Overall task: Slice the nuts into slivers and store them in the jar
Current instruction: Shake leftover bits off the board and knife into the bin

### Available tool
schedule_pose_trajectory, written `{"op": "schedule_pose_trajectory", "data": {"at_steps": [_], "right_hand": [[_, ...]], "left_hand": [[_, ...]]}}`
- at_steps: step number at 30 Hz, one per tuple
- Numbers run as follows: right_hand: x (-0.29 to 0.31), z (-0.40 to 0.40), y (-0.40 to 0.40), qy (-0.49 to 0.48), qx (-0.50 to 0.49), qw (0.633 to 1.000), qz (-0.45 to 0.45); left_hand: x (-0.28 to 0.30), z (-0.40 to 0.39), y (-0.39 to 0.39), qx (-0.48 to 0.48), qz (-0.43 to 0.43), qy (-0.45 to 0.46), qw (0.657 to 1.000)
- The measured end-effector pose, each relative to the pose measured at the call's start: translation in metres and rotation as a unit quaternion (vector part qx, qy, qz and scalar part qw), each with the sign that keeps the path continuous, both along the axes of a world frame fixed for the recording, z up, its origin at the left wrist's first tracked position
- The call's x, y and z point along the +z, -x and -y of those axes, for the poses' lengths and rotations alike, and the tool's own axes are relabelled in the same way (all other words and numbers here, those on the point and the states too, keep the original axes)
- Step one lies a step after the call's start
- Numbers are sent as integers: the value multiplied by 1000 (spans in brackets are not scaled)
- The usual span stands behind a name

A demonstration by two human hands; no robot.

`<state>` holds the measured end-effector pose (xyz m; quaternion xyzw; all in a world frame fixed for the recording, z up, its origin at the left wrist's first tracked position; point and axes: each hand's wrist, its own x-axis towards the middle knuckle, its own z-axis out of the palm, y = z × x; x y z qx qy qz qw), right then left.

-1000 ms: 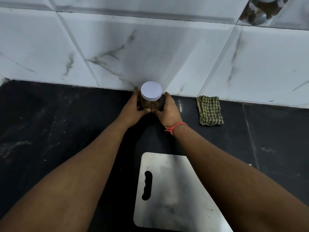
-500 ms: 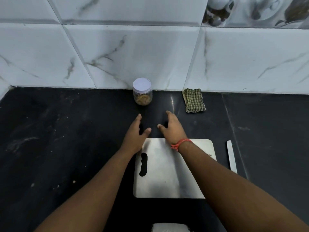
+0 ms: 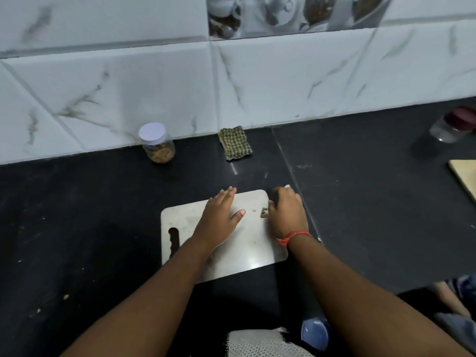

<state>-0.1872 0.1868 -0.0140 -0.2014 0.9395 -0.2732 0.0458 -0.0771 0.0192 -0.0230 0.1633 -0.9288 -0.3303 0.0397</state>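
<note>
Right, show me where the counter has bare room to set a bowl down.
Widest bare patch: the black counter left of the steel cutting board, in front of the white-lidded jar. Another lies between the board and the wooden board at right. The cutting board is crowded: both hands and nut bits.

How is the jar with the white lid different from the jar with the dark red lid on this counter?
The white-lidded jar holds brownish pieces; the dark-red-lidded jar looks empty and clear. The white-lidded jar stands against the wall tiles at the left, while the dark-red-lidded jar sits far right, near the frame edge and blurred. Both are closed, see-through, and untouched on the black counter.
</note>
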Motion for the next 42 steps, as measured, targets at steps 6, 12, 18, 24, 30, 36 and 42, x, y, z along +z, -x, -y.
{"op": "schedule_pose_trajectory", "data": {"at_steps": [6,12,18,24,30,36,42], "right_hand": [[-13,-73,-10,-94,-51,994,-25],[-19,-87,-18,-85,-56,995,18],[-21,-85,-15,-52,-68,996,27],[-19,-69,-3,-8,-64,997,30],[-17,-46,11,-6,-71,996,49],[-23,-32,17,-26,-75,995,62],[-23,-27,17,-39,-78,994,60]], "left_hand": [[-10,-37,14,-17,29,81,996],[-8,-49,13,-8,45,101,994],[-7,-45,6,7,53,109,993],[-6,-22,-11,46,68,118,990],[-2,4,-23,76,75,135,985],[-3,25,-37,95,90,149,980],[-6,35,-46,108,106,146,978]]}}
